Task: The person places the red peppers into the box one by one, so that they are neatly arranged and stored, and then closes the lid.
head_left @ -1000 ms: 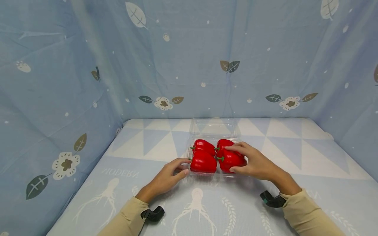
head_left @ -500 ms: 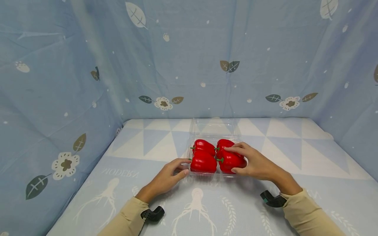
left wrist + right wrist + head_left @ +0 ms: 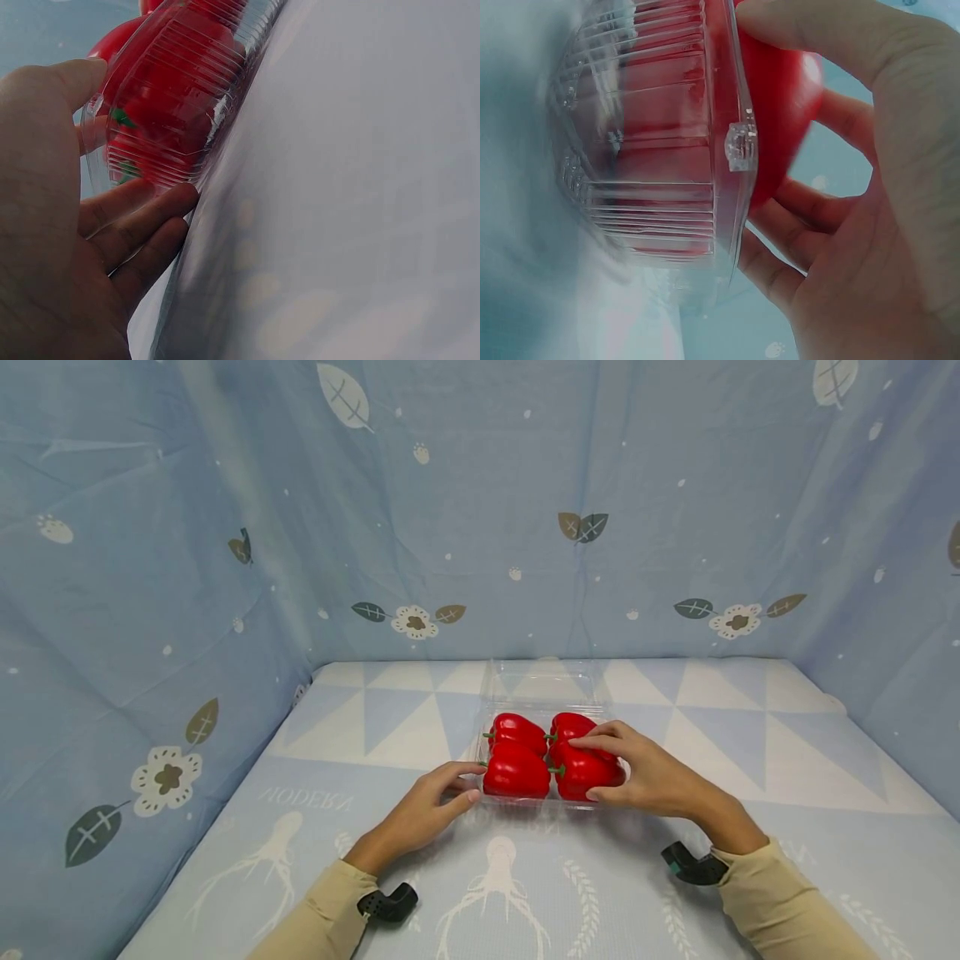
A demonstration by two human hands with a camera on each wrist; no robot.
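Note:
A clear plastic clamshell container point(image 3: 551, 799) holds several red bell peppers with green stems. My right hand point(image 3: 648, 774) grips the front-right bell pepper point(image 3: 583, 774), thumb at its near side and fingers over its far side. In the right wrist view that bell pepper point(image 3: 784, 112) bulges above the container's rim point(image 3: 739, 195). The front-left bell pepper point(image 3: 516, 772) and back-left bell pepper point(image 3: 517, 732) lie beside it. Partly behind my right fingers is the back-right bell pepper point(image 3: 567, 725). My left hand point(image 3: 420, 810) touches the container's left side with relaxed fingers, its thumb near the front corner.
The container's clear lid point(image 3: 546, 681) is folded back behind it. A patterned cloth covers the table point(image 3: 420, 877). Blue printed curtains point(image 3: 480, 510) stand at the back and both sides. A black wrist device point(image 3: 388, 903) sits at each sleeve cuff.
The front-right bell pepper has turned slightly and settled a little lower in my right hand, its stem shifting down. My left hand stays in place.

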